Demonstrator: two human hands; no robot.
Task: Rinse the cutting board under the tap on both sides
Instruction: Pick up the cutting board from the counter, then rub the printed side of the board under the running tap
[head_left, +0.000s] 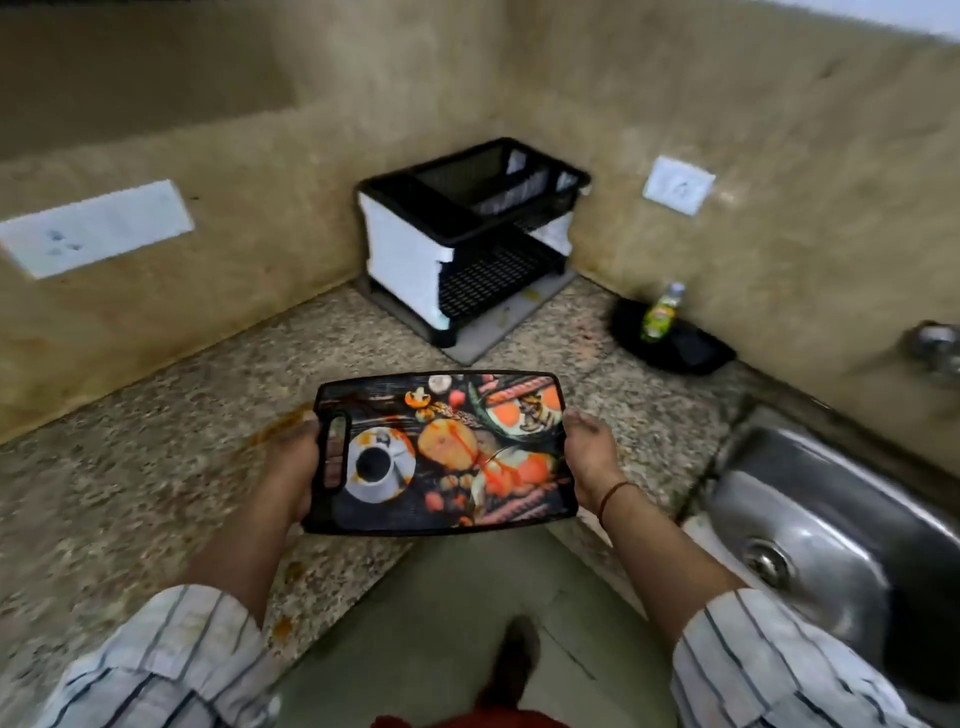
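The cutting board is black with a colourful food print and a handle slot at its left end. It is held flat, print side up, over the inner corner of the granite counter. My left hand grips its left, handle end. My right hand grips the right short edge. The steel sink lies to the right, with its drain visible. The tap shows at the far right edge on the wall, and no water is seen running.
A black and white dish rack stands in the back corner. A green soap bottle stands in a black tray beside the sink. Orange stains mark the counter left of the board. Floor and a foot show below.
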